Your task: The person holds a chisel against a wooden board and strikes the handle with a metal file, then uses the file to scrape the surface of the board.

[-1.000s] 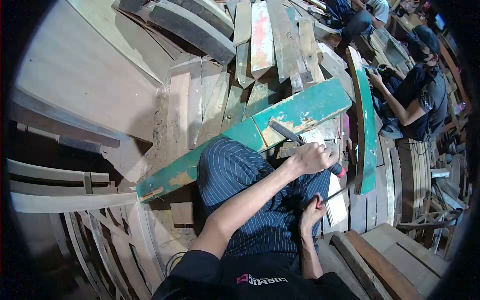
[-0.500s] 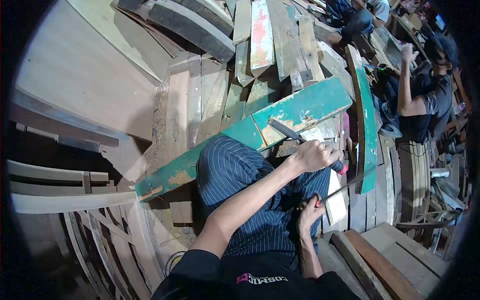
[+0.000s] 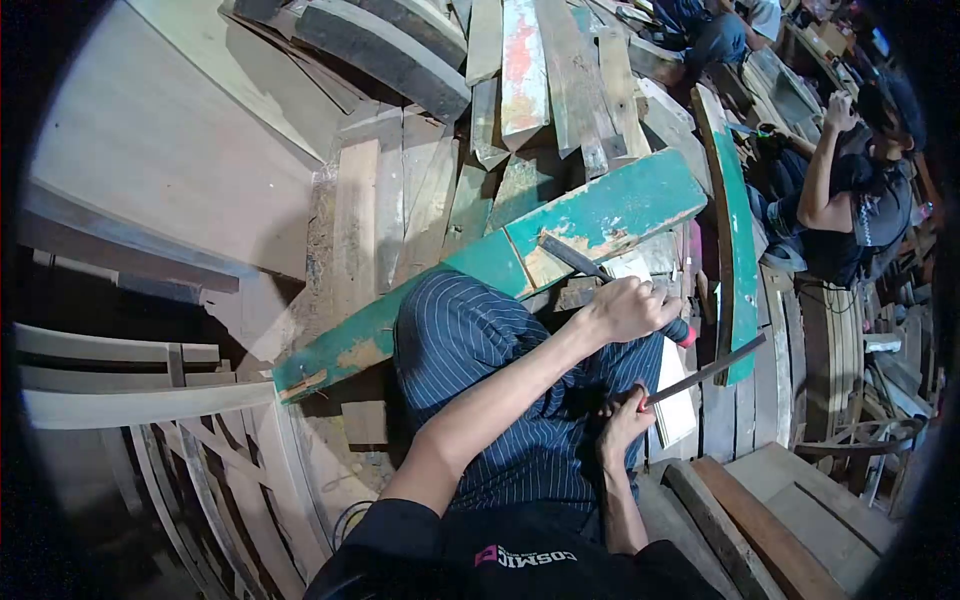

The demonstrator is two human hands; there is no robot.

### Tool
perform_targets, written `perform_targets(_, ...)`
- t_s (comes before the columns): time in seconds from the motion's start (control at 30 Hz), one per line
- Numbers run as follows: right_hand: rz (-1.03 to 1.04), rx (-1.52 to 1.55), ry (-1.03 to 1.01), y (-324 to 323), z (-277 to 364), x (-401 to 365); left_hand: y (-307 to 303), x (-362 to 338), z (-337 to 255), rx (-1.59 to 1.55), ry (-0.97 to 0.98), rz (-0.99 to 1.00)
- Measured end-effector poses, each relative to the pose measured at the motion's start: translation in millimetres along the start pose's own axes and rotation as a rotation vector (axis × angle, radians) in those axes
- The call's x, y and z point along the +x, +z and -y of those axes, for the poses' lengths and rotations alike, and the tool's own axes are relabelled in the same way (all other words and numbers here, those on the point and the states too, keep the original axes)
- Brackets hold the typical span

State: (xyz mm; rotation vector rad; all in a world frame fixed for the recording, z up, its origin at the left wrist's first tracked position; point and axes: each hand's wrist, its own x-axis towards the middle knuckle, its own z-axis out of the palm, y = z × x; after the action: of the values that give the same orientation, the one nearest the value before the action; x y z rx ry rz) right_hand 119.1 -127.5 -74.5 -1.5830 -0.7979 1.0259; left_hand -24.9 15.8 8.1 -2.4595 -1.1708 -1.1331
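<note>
My left hand is closed around a chisel with a black and red handle, whose red end sticks out past my fingers. The dark blade's tip rests at a bare, splintered patch on a long green painted board. My right hand grips the red end of a long, flat, dark metal bar; its exact kind I cannot make out. That bar points up and to the right, its far end in front of a second green board. My striped trouser knee lies against the long board.
Stacked planks lie beyond the green board. A large pale panel leans at left, above slatted wooden frames. Another person sits at right with a raised hand. Timber lies at lower right.
The metal bar in my right hand was blurred and has swung slightly; its far end is now sharp. My left hand and the chisel have hardly moved. The other person's raised hand shifted right.
</note>
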Motion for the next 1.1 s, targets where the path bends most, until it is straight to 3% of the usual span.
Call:
perform_targets(0.07,0.074,-0.208,-0.117,-5,-6,4,0,1,1,-0.001,0.011,-0.024)
perform_targets(0.2,0.076,-0.07,-0.101,-10,-13,1,-1,0,-1,0.002,0.014,-0.027)
perform_targets(0.23,-0.03,0.073,0.041,7,18,-8,-2,0,-1,-0.003,0.009,-0.014)
perform_targets(0.33,0.002,0.001,0.016,2,9,2,0,0,2,0.007,0.012,-0.024)
perform_targets(0.37,0.13,-0.253,-0.228,-10,1,8,2,0,2,0.01,0.017,-0.033)
perform_targets(0.47,-0.028,-0.075,-0.152,-7,-5,8,-1,0,0,0.02,0.013,-0.036)
perform_targets(0.5,-0.072,0.117,0.066,5,22,1,-5,1,-1,0.013,0.0,-0.019)
perform_targets(0.6,-0.055,-0.125,-0.158,-3,-6,15,-1,1,1,0.006,0.004,-0.013)
perform_targets(0.63,0.049,-0.392,-0.222,-8,1,10,0,1,1,0.007,0.004,-0.017)
perform_targets(0.73,0.037,-0.22,-0.251,-8,3,5,-1,0,0,-0.023,-0.002,0.003)
perform_targets(0.77,-0.044,-0.008,-0.096,-1,3,3,-2,0,0,-0.02,-0.001,-0.002)
perform_targets(0.87,-0.094,-0.022,-0.038,-1,-4,11,-3,1,2,-0.015,0.014,-0.034)
perform_targets(0.93,0.088,-0.318,-0.147,-7,16,6,-4,2,1,-0.011,0.015,-0.044)
perform_targets(1.0,0.019,-0.299,-0.228,-4,17,5,-3,2,0,0.009,0.024,-0.019)
perform_targets(1.1,-0.131,0.093,0.121,11,37,-3,-1,1,2,-0.003,0.021,-0.005)
